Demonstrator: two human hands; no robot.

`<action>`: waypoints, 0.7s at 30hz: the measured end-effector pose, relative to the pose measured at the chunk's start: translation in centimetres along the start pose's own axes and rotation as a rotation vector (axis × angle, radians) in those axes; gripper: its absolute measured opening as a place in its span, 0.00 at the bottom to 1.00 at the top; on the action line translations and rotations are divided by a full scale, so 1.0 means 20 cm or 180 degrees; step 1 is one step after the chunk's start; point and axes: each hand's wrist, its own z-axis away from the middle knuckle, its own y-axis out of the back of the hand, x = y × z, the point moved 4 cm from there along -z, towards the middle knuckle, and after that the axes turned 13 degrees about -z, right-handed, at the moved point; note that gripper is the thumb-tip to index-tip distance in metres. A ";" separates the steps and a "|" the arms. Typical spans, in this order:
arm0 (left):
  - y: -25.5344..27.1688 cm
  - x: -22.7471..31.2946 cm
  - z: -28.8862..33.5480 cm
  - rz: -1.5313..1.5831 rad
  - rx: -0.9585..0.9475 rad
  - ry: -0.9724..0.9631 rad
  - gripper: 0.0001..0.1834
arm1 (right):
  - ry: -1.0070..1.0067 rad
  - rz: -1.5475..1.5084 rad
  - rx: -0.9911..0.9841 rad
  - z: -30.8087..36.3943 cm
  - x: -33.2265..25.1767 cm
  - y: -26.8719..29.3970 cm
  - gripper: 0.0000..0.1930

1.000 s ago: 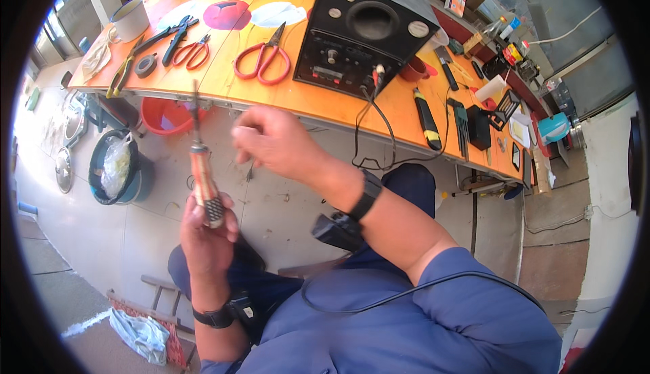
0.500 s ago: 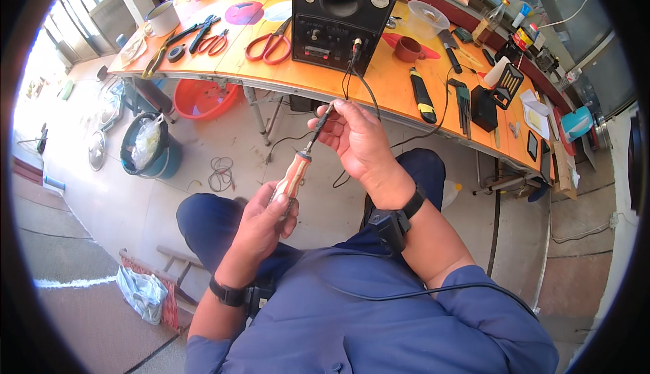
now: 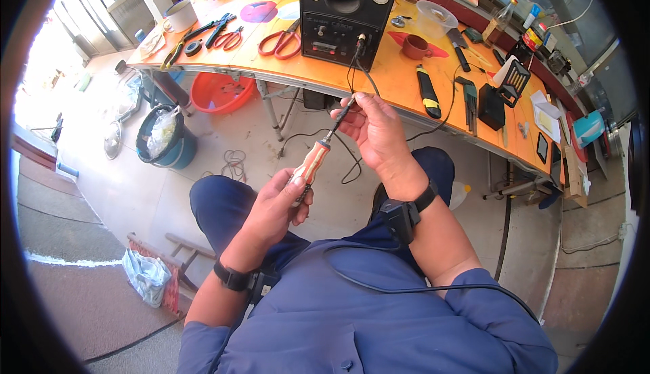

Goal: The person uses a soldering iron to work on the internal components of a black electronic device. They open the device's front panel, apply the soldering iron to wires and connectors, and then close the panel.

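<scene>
My left hand (image 3: 268, 206) is closed around the ridged orange-and-cream handle of a screwdriver (image 3: 313, 160), which tilts up to the right. Its metal shaft meets a slim black cable connector (image 3: 343, 114). Thumb and fingertips of my right hand (image 3: 380, 129) pinch the upper end of that connector, the other fingers curled loosely behind. Where the shaft tip ends is too small to tell. Both hands are above my lap, just before the table edge. Thin black leads run from near my right fingertips up to the back of a black speaker box (image 3: 325, 27).
On the orange table (image 3: 271, 73) lie red-handled scissors (image 3: 279, 44), pliers (image 3: 220, 29), a black-and-yellow utility knife (image 3: 428, 91) and a brown cup (image 3: 415, 47). Beneath it are a red basin (image 3: 220, 95) and a blue bucket (image 3: 179, 152). A loose cable (image 3: 233, 164) lies coiled on the floor.
The whole view has shifted slightly, so table and hands appear farther right. Both hands keep the same hold on screwdriver and connector.
</scene>
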 end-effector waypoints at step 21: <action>-0.04 -0.04 -0.04 0.0577 -0.0248 0.0185 0.18 | -0.0049 0.0052 0.0106 -0.06 0.04 0.06 0.08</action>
